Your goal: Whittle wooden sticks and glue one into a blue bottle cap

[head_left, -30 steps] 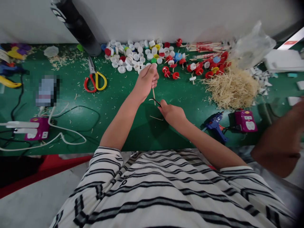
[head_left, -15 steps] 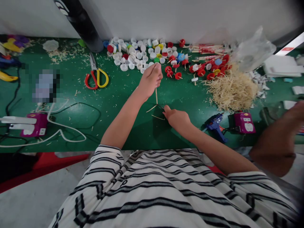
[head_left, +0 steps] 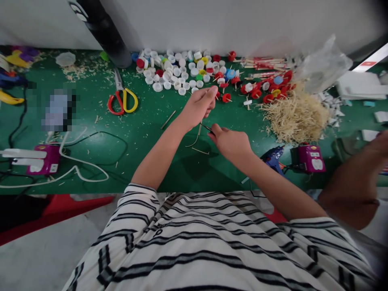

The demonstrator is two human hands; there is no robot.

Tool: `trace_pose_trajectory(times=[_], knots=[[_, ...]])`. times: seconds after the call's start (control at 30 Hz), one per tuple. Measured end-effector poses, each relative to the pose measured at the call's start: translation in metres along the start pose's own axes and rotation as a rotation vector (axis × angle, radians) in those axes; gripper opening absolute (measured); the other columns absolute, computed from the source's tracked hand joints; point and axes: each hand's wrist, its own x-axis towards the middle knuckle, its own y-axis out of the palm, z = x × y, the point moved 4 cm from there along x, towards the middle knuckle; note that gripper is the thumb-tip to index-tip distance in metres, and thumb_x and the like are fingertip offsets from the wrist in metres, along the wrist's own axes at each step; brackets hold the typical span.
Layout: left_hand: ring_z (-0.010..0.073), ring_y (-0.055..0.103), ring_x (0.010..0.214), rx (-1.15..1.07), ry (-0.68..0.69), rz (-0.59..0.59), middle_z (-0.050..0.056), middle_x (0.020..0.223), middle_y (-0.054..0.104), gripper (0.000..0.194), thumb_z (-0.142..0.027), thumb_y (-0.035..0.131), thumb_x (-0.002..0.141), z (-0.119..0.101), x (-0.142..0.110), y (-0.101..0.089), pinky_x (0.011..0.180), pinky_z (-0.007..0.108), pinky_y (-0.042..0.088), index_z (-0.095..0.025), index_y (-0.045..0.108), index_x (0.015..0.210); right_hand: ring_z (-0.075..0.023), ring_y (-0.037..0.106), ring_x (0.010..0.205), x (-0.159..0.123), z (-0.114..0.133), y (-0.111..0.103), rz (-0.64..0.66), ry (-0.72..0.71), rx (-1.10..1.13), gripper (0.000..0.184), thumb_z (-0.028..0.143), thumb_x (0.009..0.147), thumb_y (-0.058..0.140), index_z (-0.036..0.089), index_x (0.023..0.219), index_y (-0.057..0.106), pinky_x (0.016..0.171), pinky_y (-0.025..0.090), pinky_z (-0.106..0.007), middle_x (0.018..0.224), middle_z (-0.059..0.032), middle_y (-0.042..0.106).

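Note:
My left hand [head_left: 198, 106] is closed around a thin wooden stick [head_left: 200, 128], whose lower end points down toward the table. My right hand [head_left: 232, 142] grips a small dark knife [head_left: 207, 128]; its handle is hidden in the fist. The blade lies against or very near the stick's lower part. From there a thin pale shaving [head_left: 194, 143] curls down to the left. A loose strip of wood [head_left: 200, 151] rests on the green table [head_left: 145, 161] below. Beside my left forearm lies another thin stick [head_left: 168, 120].
Scissors [head_left: 122, 97] lie left of my hands. Plastic bottle caps [head_left: 182, 70] and red caps on sticks [head_left: 256, 91] spread along the back. Right are a shavings pile [head_left: 297, 113], a blue glue gun [head_left: 274, 157], a purple power adapter [head_left: 312, 157] and another person's arm [head_left: 354, 182].
My left hand has shifted slightly right and downward, and less of the stick shows below it. The knife has moved up a little. The shaving now hangs in a longer curl.

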Motion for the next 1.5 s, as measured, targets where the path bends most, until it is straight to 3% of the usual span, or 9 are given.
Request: trace_pose_trajectory(times=[0.2, 0.4, 0.73, 1.07, 1.17, 1.3, 1.4, 1.5], knots=[[0.0054, 0.029, 0.05, -0.002, 0.004, -0.039, -0.006, 0.065, 0.03, 0.058, -0.059, 0.07, 0.102, 0.0, 0.001, -0.006, 0.05, 0.026, 0.028, -0.021, 0.041, 0.069, -0.0279, 0.077, 0.097, 0.015, -0.003, 0.005, -0.022, -0.044, 0.005, 0.06, 0.047, 0.118, 0.014, 0.021, 0.146, 0.06, 0.066, 0.031, -0.032, 0.119, -0.0172, 0.08], [0.0052, 0.022, 0.05, 0.017, 0.086, -0.014, -0.005, 0.064, 0.03, 0.062, -0.056, 0.057, 0.11, -0.008, -0.001, -0.005, 0.049, 0.026, 0.022, -0.021, 0.037, 0.063, -0.026, 0.077, 0.09, 0.024, 0.001, 0.015, -0.005, -0.029, 0.066, 0.053, 0.048, 0.119, 0.017, 0.021, 0.145, 0.054, 0.066, 0.034, -0.03, 0.112, -0.0145, 0.082], [0.004, 0.02, 0.051, -0.008, 0.068, -0.023, -0.005, 0.064, 0.027, 0.062, -0.053, 0.063, 0.108, -0.005, 0.001, -0.006, 0.05, 0.025, 0.02, -0.019, 0.036, 0.064, -0.0295, 0.082, 0.096, 0.013, 0.009, 0.045, 0.097, -0.043, 0.011, 0.049, 0.046, 0.119, 0.022, 0.021, 0.145, 0.054, 0.066, 0.039, -0.029, 0.107, -0.0172, 0.083], [0.0026, 0.021, 0.048, -0.047, 0.125, -0.024, -0.006, 0.064, 0.03, 0.054, -0.051, 0.057, 0.112, -0.001, 0.005, -0.011, 0.048, 0.021, 0.018, -0.021, 0.037, 0.071, -0.0308, 0.083, 0.096, 0.006, 0.007, 0.047, 0.162, -0.042, -0.031, 0.047, 0.045, 0.119, 0.027, 0.021, 0.148, 0.055, 0.067, 0.041, -0.03, 0.108, -0.0166, 0.083], [0.0027, 0.018, 0.047, -0.08, 0.155, -0.014, -0.006, 0.066, 0.034, 0.051, -0.052, 0.056, 0.111, -0.001, 0.007, -0.009, 0.046, 0.021, 0.014, -0.022, 0.038, 0.075, -0.0301, 0.082, 0.097, 0.004, 0.005, 0.043, 0.125, -0.07, -0.042, 0.049, 0.046, 0.119, 0.024, 0.021, 0.147, 0.056, 0.066, 0.037, -0.03, 0.11, -0.0155, 0.083], [0.0024, 0.017, 0.046, -0.066, 0.132, 0.041, -0.007, 0.068, 0.036, 0.046, -0.049, 0.059, 0.108, 0.002, 0.006, -0.003, 0.046, 0.021, 0.017, -0.022, 0.037, 0.077, -0.0274, 0.079, 0.095, 0.006, 0.0, 0.02, 0.015, -0.083, -0.042, 0.055, 0.048, 0.119, 0.018, 0.019, 0.142, 0.06, 0.063, 0.029, -0.031, 0.114, -0.0152, 0.082], [0.0028, 0.017, 0.046, -0.056, 0.158, 0.095, -0.007, 0.069, 0.034, 0.037, -0.041, 0.05, 0.11, 0.001, 0.004, 0.0, 0.047, 0.021, 0.017, -0.023, 0.039, 0.08, -0.0258, 0.076, 0.092, 0.013, -0.005, 0.004, -0.047, -0.08, -0.047, 0.061, 0.05, 0.119, 0.014, 0.018, 0.141, 0.061, 0.064, 0.027, -0.032, 0.116, -0.0157, 0.081], [0.0029, 0.017, 0.047, -0.048, 0.136, 0.103, -0.007, 0.07, 0.034, 0.035, -0.039, 0.048, 0.11, 0.002, 0.005, -0.002, 0.048, 0.02, 0.017, -0.023, 0.04, 0.081, -0.0244, 0.073, 0.089, 0.021, -0.006, 0.004, -0.06, -0.086, -0.032, 0.063, 0.05, 0.119, 0.013, 0.018, 0.141, 0.062, 0.064, 0.028, -0.032, 0.116, -0.0149, 0.08]])
